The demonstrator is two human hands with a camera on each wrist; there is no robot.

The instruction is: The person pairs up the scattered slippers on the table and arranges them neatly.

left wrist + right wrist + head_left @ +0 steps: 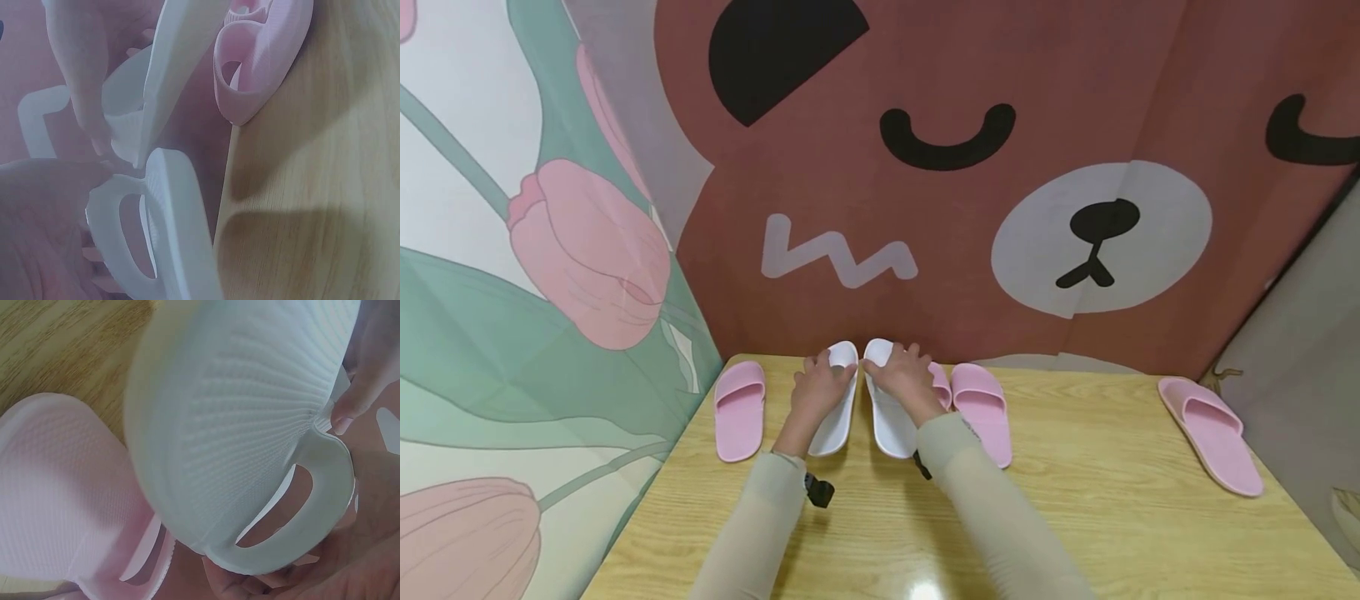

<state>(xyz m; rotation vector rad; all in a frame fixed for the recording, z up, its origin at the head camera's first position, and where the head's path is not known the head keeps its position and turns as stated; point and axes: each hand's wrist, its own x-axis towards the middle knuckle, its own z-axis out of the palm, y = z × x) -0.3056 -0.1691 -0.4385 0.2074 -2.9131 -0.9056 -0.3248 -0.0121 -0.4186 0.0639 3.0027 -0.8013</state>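
Two white slippers, side by side with toes toward the wall, are held one in each hand. My left hand (822, 390) grips the left white slipper (833, 435) over its strap. The right white slipper (891, 429) is held the same way by my right hand (907, 377). In the left wrist view, gaps and shadows show the left slipper (184, 231) raised off the wood. The right slipper (250, 394) fills the right wrist view, its strap spanned by the fingers. Under my right wrist, a pink slipper (942, 385) is partly hidden.
On the wood-grain table (1090, 517) lie more pink slippers: one at left (740, 417), one right of my right hand (987, 412), and one far right (1213, 437), set askew. A bear-print wall (955, 250) closes the back; a tulip-print wall (482, 333) stands left.
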